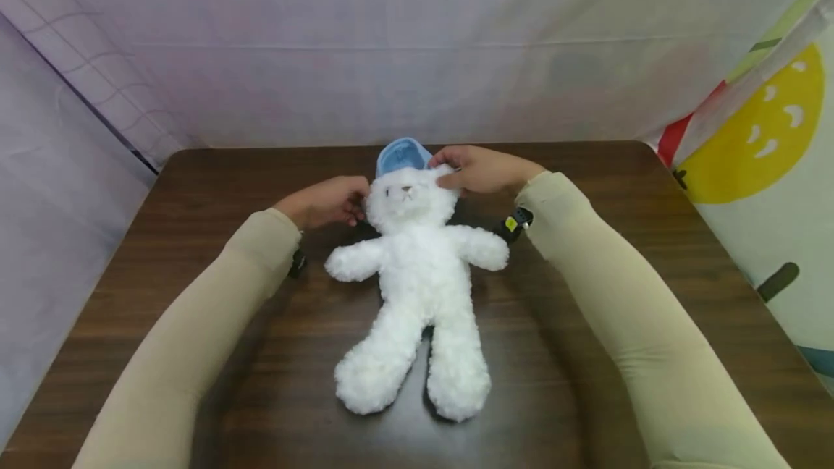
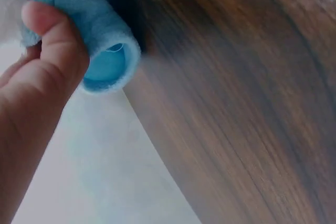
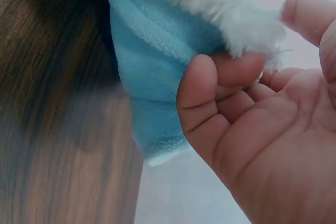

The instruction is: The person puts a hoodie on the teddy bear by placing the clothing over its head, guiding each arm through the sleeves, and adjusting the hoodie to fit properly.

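A white plush teddy bear lies on its back, its head away from me and its arms spread. Around the top of its head is a soft light-blue hat, open at its far end. My left hand is at the left side of the head, pinching the hat's cloth with the thumb. At the head's right side, my right hand has its fingers curled at the hat's edge, against white fur. Its thumb stands apart from the fingers. Some fingertips are hidden.
The bear lies on a dark brown wooden table. A pale cloth curtain hangs behind its far edge, and a printed cloth with a yellow shape hangs on the right.
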Available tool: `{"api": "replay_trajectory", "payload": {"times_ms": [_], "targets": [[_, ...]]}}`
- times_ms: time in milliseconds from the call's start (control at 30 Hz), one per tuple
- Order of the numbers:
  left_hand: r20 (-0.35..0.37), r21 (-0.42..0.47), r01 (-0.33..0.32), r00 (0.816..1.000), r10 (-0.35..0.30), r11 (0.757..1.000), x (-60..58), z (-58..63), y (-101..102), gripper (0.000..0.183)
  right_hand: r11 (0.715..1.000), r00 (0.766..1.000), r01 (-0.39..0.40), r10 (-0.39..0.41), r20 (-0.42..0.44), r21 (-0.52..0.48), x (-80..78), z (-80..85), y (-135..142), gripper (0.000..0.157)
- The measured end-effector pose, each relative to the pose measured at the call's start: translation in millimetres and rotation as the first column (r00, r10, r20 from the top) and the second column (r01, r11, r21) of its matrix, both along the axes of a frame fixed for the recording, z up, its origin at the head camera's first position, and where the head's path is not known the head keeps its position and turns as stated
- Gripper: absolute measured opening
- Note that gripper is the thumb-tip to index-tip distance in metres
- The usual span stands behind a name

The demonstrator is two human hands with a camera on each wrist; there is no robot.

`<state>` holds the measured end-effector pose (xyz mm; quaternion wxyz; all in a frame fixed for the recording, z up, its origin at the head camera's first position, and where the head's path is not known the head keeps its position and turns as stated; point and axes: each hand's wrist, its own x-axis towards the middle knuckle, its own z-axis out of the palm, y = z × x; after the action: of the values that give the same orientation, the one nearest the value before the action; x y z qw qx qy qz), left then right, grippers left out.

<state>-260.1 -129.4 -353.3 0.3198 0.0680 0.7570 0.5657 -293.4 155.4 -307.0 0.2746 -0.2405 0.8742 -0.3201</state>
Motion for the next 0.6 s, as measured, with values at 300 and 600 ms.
{"api": "replay_trajectory", "payload": {"times_ms": [300,600], "targets": [[-0.061,-0.050,0.090,0.994,-0.093,0.995,1.1,4.6,-3.9,0.018,1.000,0.999,-0.017,0.018,0.028,-0.018,4.8,7.5,7.4,0.056],[-0.126,-0.105,0.077,0.988,-0.090,0.991,1.6,3.9,1.4,0.030,0.995,0.997,-0.067,0.070,-0.045,0.077,9.5,12.2,6.7,0.063]]}}
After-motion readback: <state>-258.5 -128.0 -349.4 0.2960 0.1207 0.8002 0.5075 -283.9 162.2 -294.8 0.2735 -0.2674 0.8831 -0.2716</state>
